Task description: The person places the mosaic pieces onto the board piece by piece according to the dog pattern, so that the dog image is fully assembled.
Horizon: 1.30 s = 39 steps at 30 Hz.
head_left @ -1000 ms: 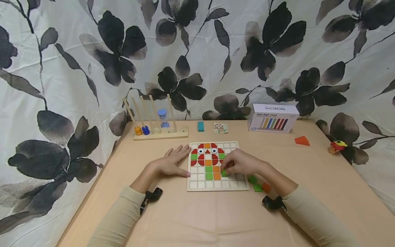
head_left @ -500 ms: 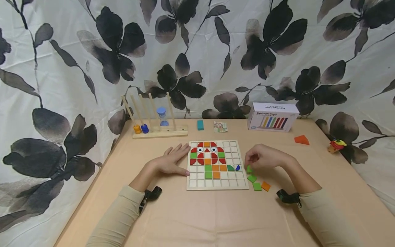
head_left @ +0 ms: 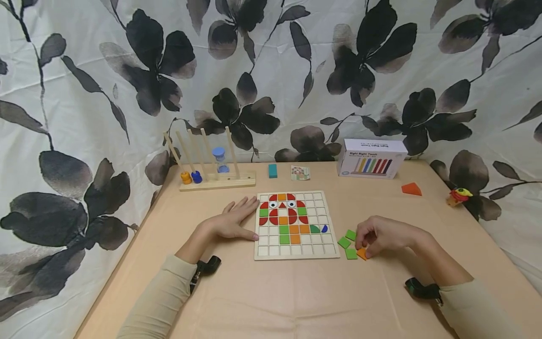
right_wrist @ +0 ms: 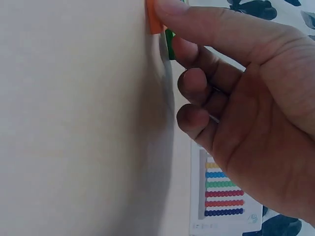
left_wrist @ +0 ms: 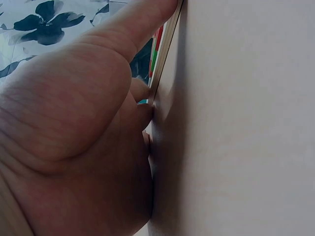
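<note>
In the head view, a white grid board (head_left: pixel 267 252) lies on the table with red, orange, green and blue tiles set in its cells, some forming a face with two eyes. My left hand (head_left: pixel 232 221) lies spread at the board's left edge, its thumb touching the side. To the right of the board, my right hand (head_left: pixel 391 235) pinches an orange square tile (head_left: pixel 361 254) between thumb and index finger, close to the tabletop. In the right wrist view the thumb covers part of this orange tile (right_wrist: pixel 153 19). Several green square tiles (head_left: pixel 351 254) lie beside it.
At the back stand a wooden peg rack (head_left: pixel 218 181) with an orange and a blue bead, a blue sand timer (head_left: pixel 220 159), a teal block (head_left: pixel 273 171), a small picture card (head_left: pixel 300 173) and a white box (head_left: pixel 372 159). A red piece (head_left: pixel 411 189) and a toy bird (head_left: pixel 459 197) are at right.
My right hand has carried a green tile off the board to the table at its right, let it go, and moved nearer to the orange tile. My left hand stays at the board.
</note>
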Available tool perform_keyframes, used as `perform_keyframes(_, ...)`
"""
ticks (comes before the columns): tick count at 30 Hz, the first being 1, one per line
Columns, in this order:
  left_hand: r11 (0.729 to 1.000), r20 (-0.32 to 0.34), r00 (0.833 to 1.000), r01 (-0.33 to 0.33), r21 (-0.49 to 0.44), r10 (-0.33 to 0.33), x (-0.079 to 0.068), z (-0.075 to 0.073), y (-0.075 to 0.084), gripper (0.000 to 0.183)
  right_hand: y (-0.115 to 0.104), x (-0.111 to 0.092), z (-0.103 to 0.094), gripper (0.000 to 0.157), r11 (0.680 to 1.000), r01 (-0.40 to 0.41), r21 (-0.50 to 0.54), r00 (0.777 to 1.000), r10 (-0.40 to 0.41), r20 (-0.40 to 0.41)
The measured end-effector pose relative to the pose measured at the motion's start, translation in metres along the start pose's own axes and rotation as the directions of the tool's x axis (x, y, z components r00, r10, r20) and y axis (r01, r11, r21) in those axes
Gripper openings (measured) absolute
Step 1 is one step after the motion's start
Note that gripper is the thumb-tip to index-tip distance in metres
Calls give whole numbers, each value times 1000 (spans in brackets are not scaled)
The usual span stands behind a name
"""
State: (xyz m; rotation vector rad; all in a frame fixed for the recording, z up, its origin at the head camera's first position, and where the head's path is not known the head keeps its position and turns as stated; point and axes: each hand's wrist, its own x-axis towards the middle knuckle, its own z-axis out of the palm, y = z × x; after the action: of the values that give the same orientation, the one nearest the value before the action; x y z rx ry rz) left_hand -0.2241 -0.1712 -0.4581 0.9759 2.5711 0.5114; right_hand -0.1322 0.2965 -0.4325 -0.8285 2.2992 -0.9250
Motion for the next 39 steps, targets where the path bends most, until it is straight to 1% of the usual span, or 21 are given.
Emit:
perform_keyframes(2,1000,0,1000,0,-4,0,0,0,0,113,0,-1,1,18,1000,-7,-12,1000,6,-21)
perform_keyframes(4,1000,-2,1000,0,-4,0,0,-1,0,113,0,-1,-1,16,1000,-19,-1,999,19,-44)
perform_keyframes(8,1000,-5,1000,1,1,-1,0,-1,-1,113,-6,10,-6,12,999,-19,47,992,25,-125)
perform_keyframes(12,1000,-3,1000,-4,-3,4,-1,-2,0,113,-24,38,-5,8,997,30,73,976,-14,-218)
perform_keyframes(16,1000,-8,1000,-12,-1,12,-1,-1,1,112,-42,70,9,9,996,74,47,962,-59,-268)
perform_keyframes(20,1000,-8,1000,-12,-5,12,0,-1,1,112,-55,93,25,10,996,91,-20,958,-93,-273)
perform_keyframes(23,1000,-5,1000,-9,-14,9,0,0,1,113,-59,104,33,10,993,98,-71,958,-114,-263)
perform_keyframes(24,1000,-5,1000,-9,-14,9,0,1,1,113,-61,106,35,9,993,91,-77,960,-108,-259)
perform_keyframes(26,1000,-4,1000,-8,-15,8,0,1,1,113,-63,108,37,9,992,92,-90,961,-112,-254)
perform_keyframes(29,1000,-6,1000,-7,-18,7,-1,0,0,113,-65,109,38,9,993,83,-86,966,-101,-236)
perform_keyframes(33,1000,-4,1000,-4,-10,3,-2,0,0,113,-65,109,39,11,992,64,-106,971,-87,-222)
perform_keyframes(39,1000,-8,1000,-12,-13,12,-2,0,1,112,-65,109,40,14,979,37,-201,967,-85,-240)
